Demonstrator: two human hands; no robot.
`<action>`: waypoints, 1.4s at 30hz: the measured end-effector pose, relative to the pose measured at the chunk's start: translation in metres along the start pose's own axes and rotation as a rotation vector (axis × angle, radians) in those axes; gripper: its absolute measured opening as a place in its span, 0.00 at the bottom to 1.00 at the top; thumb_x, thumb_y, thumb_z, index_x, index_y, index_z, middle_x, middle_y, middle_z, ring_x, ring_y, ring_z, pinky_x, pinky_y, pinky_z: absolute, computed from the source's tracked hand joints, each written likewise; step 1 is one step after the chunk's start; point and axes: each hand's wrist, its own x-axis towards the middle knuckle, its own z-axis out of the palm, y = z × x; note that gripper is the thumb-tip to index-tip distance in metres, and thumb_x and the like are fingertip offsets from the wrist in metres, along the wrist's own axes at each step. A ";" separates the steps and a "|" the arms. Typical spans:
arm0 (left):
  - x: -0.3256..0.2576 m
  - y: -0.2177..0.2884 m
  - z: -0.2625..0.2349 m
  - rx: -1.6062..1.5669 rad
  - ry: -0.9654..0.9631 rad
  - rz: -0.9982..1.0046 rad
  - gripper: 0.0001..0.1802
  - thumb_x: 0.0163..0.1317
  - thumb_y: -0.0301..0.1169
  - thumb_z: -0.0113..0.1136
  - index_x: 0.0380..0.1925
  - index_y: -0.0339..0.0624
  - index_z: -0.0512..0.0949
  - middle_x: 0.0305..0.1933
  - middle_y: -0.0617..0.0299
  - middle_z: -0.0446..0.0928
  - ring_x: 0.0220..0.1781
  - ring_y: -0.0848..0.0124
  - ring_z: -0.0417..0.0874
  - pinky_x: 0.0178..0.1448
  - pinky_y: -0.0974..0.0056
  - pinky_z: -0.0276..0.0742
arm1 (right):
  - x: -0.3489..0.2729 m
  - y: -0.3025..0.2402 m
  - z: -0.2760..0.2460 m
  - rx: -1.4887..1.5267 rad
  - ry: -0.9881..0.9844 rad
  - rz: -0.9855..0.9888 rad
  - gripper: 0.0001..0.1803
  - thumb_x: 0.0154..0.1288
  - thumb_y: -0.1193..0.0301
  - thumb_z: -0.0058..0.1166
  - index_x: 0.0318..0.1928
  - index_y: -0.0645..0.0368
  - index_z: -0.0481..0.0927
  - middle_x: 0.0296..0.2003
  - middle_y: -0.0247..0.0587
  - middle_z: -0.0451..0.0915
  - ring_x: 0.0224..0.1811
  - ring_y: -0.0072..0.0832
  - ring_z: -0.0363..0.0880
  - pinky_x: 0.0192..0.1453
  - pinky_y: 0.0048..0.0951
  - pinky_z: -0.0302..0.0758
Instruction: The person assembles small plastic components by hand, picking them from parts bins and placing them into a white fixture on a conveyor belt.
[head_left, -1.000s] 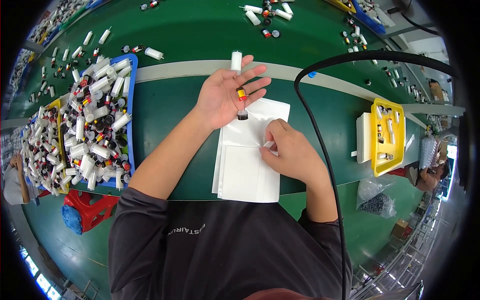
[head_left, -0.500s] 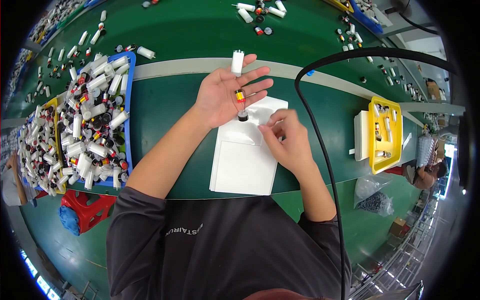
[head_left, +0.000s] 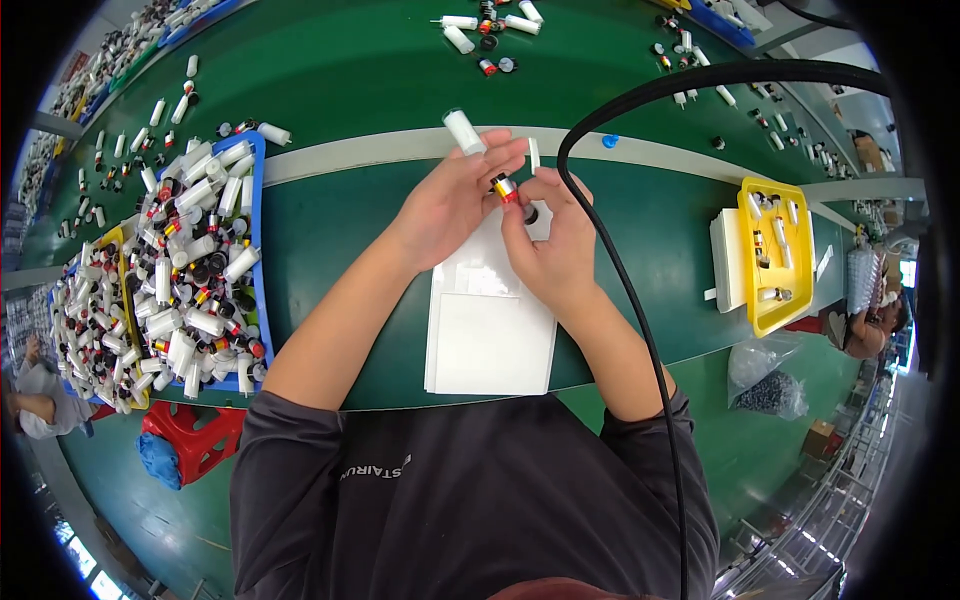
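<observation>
My left hand (head_left: 447,205) is partly curled, palm up, around a white plastic cylinder (head_left: 463,132), whose clear end sticks out past the fingers. Against its fingers lies a small red, yellow and black cylinder (head_left: 505,188), touched by the thumb of my right hand (head_left: 557,245). A dark round cap (head_left: 530,214) shows partly behind that thumb. From the right index fingertip a narrow white strip (head_left: 534,155) stands up; how it is gripped is partly hidden. Below both hands lie glossy white sheets (head_left: 490,345).
A blue bin (head_left: 262,290) heaped with similar parts stands left, beside a yellow-rimmed one. At right a yellow tray (head_left: 750,320) holds several parts. A black cable (head_left: 625,255) arches over the bench close to my right arm. Loose parts lie across the far green surface.
My right hand has moved up from the sheets to my left hand, with the white strip at its fingertip. My left fingers have curled in, and the white cylinder has tilted.
</observation>
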 end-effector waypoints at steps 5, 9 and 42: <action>0.001 0.001 0.010 0.530 0.072 0.004 0.28 0.69 0.27 0.63 0.67 0.39 0.66 0.59 0.54 0.78 0.61 0.69 0.80 0.65 0.61 0.75 | 0.010 0.002 -0.011 -0.269 0.025 -0.108 0.28 0.58 0.85 0.62 0.60 0.63 0.70 0.32 0.40 0.82 0.37 0.32 0.81 0.49 0.32 0.74; 0.002 0.006 0.010 0.494 0.125 0.023 0.29 0.66 0.17 0.61 0.67 0.37 0.67 0.55 0.53 0.80 0.53 0.70 0.84 0.58 0.66 0.81 | 0.007 0.007 -0.009 -0.110 0.031 -0.044 0.29 0.57 0.85 0.62 0.60 0.63 0.71 0.34 0.40 0.81 0.38 0.31 0.82 0.50 0.31 0.75; 0.004 0.007 -0.001 0.684 0.092 0.013 0.25 0.65 0.14 0.59 0.62 0.36 0.75 0.56 0.53 0.81 0.58 0.68 0.84 0.64 0.64 0.82 | 0.033 0.020 -0.023 0.662 -0.183 0.705 0.04 0.64 0.78 0.64 0.38 0.62 0.82 0.29 0.31 0.81 0.31 0.17 0.77 0.41 0.19 0.74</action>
